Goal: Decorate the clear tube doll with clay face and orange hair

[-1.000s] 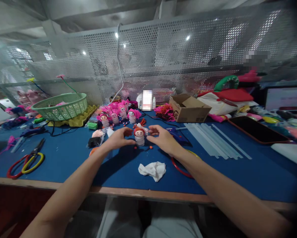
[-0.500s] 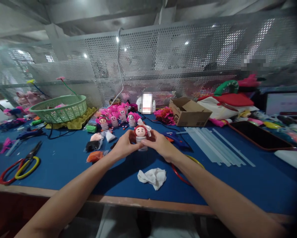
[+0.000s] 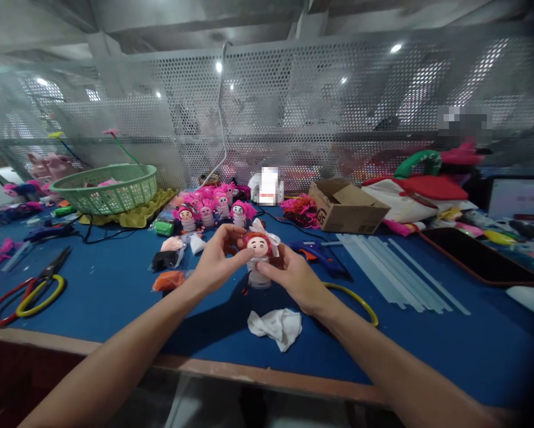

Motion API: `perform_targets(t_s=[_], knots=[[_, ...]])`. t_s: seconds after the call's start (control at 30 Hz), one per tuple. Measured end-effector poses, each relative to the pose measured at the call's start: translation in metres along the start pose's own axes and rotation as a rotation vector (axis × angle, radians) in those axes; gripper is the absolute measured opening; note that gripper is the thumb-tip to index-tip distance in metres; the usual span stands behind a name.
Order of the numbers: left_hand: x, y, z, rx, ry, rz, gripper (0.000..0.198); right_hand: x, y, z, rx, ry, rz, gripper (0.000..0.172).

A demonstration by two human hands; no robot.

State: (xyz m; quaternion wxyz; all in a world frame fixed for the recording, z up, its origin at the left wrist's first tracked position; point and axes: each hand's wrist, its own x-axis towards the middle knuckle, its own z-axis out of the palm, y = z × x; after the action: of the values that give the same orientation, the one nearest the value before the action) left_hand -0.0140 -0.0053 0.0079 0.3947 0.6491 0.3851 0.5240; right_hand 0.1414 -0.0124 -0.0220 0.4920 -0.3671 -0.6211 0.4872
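A small doll (image 3: 258,274) with a round face, red hair, a white bow and a pale ringed body is upright between my hands. My left hand (image 3: 225,255) holds the doll's head from the left, thumb beside the face. My right hand (image 3: 294,274) grips its body from the right, thumb across the front. A crumpled white tissue (image 3: 276,327) lies on the blue table just below. Behind my left hand stand several similar dolls with pink hair (image 3: 222,205). Small bags of black clay (image 3: 166,259) and orange clay (image 3: 169,280) lie left of my hands.
Red-and-yellow scissors (image 3: 48,272) lie on the left, near a green basket (image 3: 109,193). On the right are a blue glue gun (image 3: 323,257), pale glue sticks (image 3: 392,273), a cardboard box (image 3: 356,211) and a dark phone (image 3: 476,252). A yellow handle (image 3: 365,301) shows beside my right forearm.
The doll has come slightly closer to me. My left hand has shifted up from its body to its head, and my right hand has come down a little with it.
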Motion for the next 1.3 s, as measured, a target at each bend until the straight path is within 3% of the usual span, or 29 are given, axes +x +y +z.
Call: perform_targets(t_s=[0.57, 0.83, 1.3], knots=[[-0.001, 0.004, 0.004, -0.057, 0.005, -0.064, 0.036, -0.002, -0.002, 0.002, -0.028, -0.011, -0.023, 0.042], [-0.004, 0.000, 0.008, 0.116, 0.022, 0.023, 0.044, -0.004, -0.006, 0.006, -0.089, 0.013, -0.036, 0.037], [-0.006, -0.004, 0.014, 0.113, 0.034, 0.035, 0.043, -0.004, -0.003, 0.007, -0.110, -0.003, -0.077, 0.037]])
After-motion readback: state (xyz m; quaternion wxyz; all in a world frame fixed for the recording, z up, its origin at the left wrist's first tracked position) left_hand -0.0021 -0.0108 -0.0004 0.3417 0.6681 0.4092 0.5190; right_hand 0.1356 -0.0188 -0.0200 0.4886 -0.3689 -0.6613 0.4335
